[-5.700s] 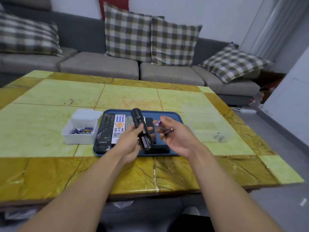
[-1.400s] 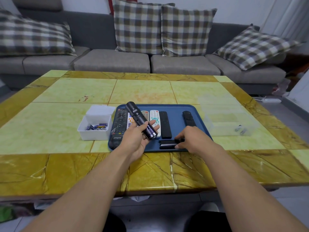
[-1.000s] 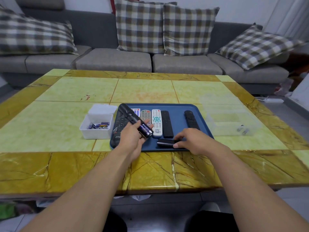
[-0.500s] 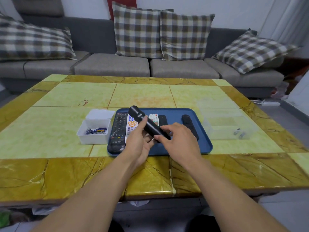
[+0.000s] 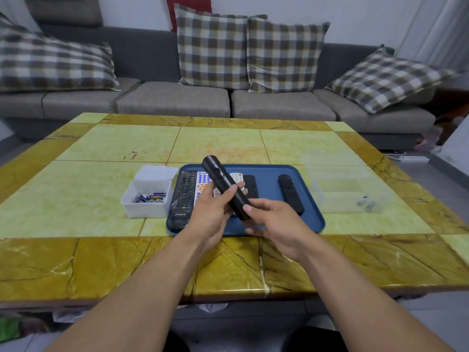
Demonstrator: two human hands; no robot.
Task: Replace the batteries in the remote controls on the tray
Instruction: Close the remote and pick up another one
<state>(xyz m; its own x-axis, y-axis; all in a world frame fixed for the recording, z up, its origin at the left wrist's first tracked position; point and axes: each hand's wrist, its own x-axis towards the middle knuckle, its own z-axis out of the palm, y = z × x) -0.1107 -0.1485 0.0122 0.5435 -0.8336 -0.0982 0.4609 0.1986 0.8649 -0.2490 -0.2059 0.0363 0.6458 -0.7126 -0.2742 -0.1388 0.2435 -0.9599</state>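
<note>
On a yellow-green marble table (image 5: 101, 189), a white plastic box (image 5: 149, 199) of batteries (image 5: 150, 198) sits left of a blue plastic tray (image 5: 291, 224) holding several remotes. Above the tray, the left hand (image 5: 213, 214) grips a slim black remote control (image 5: 224, 189), tilted; the right hand (image 5: 274, 224) pinches its near end. A clear plastic box (image 5: 347, 196) stands right.
</note>
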